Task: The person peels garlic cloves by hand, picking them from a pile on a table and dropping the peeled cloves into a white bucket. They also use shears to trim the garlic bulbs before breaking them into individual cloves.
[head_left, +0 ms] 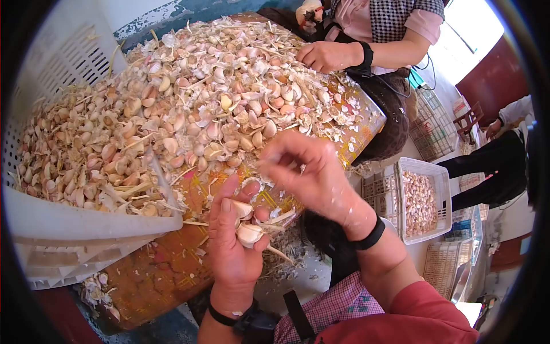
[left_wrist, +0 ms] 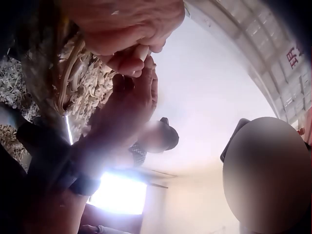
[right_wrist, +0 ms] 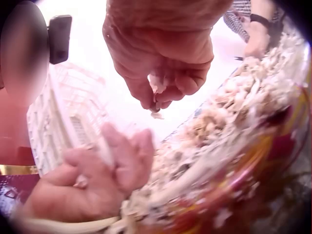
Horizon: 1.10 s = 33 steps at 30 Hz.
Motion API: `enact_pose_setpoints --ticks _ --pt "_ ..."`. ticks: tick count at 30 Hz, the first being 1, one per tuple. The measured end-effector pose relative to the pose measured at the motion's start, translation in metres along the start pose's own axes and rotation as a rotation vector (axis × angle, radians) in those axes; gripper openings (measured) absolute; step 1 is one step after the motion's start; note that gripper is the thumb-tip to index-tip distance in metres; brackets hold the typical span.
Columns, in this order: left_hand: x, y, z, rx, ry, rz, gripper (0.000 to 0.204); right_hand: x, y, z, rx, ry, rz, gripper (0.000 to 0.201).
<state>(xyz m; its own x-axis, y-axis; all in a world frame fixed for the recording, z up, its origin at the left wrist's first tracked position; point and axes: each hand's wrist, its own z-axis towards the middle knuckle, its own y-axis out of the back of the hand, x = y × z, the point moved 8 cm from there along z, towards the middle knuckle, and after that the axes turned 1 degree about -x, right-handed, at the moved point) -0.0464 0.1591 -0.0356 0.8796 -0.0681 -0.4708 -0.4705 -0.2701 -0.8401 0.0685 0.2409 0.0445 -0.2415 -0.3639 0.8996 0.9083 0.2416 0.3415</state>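
Observation:
My left hand (head_left: 232,252), palm up in the head view, grips pale garlic cloves (head_left: 250,234) between curled fingers and thumb. A thin stem sticks out below them. Just above and to the right is my right hand (head_left: 321,180), its fingers bent together. In the right wrist view the right hand (right_wrist: 161,53) pinches a small pale piece (right_wrist: 156,115) at its fingertips, apart from the left hand (right_wrist: 97,183). The left wrist view has the left hand (left_wrist: 131,24) at the top with a pale clove (left_wrist: 141,52), close to the right hand (left_wrist: 129,105).
A large garlic heap (head_left: 189,109) covers much of the patterned table (head_left: 154,278). At the left, a white crate (head_left: 91,215) lies tipped, its opening towards the heap. Across the table another person's hand (head_left: 329,56) touches the heap. A crate of cloves (head_left: 444,206) stands right.

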Motion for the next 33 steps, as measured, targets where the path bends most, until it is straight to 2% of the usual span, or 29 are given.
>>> enact_pose_setpoints --ticks 1,4,6,7,9,14,16,20,23,25,26,28,29,30,31,33 --pt "0.0 -0.002 0.001 0.006 -0.021 0.042 0.031 0.018 -0.015 -0.005 0.118 0.032 0.043 0.01" --pt "0.0 0.003 0.003 -0.026 0.003 -0.052 0.027 0.007 -0.019 0.004 0.136 0.11 -0.01 0.014" --pt "0.0 0.005 0.004 0.0 0.006 -0.09 0.028 -0.031 0.018 0.021 -0.235 0.049 -0.246 0.015" --pt "0.001 0.006 0.005 0.022 0.009 -0.117 0.029 -0.038 0.019 0.024 -0.235 0.049 -0.247 0.015" --pt "0.001 0.008 0.007 0.049 0.03 -0.151 0.028 -0.048 0.015 0.029 -0.22 0.016 -0.498 0.018" --pt "0.002 0.005 0.005 0.083 0.047 -0.197 0.025 -0.046 0.012 0.033 -0.197 0.049 -0.534 0.018" --pt "0.001 0.005 0.006 0.096 0.049 -0.201 0.024 -0.054 0.017 0.031 -0.116 -0.063 -0.4 0.016" --pt "0.003 0.008 0.005 0.083 0.048 -0.197 0.025 -0.056 0.024 0.021 -0.085 -0.067 -0.374 0.019" --pt "0.002 0.008 0.006 0.089 0.042 -0.19 0.025 -0.06 0.031 0.017 -0.068 -0.138 -0.322 0.02" --pt "0.001 0.006 0.005 0.078 0.019 -0.123 0.021 -0.069 0.026 0.015 -0.03 -0.226 0.261 0.018" --pt "0.0 0.006 0.006 0.083 0.013 -0.128 0.021 -0.072 0.027 0.008 0.029 -0.357 0.376 0.016" --pt "0.001 0.005 0.006 0.098 0.024 -0.147 0.021 -0.022 0.026 -0.003 0.121 -0.297 0.277 0.018" --pt "-0.001 0.004 0.007 0.108 0.007 -0.16 0.021 0.016 0.025 -0.011 0.174 -0.138 0.295 0.017" --pt "-0.001 0.003 0.006 0.098 0.015 -0.154 0.02 0.059 0.029 -0.02 0.255 0.203 0.239 0.02" --pt "0.001 0.004 0.004 0.086 0.026 -0.148 0.02 0.095 0.033 -0.036 0.18 0.341 0.377 0.015" --pt "-0.001 0.001 0.008 0.12 0.025 -0.186 0.02 0.102 0.013 -0.088 0.877 -0.159 0.804 0.028"
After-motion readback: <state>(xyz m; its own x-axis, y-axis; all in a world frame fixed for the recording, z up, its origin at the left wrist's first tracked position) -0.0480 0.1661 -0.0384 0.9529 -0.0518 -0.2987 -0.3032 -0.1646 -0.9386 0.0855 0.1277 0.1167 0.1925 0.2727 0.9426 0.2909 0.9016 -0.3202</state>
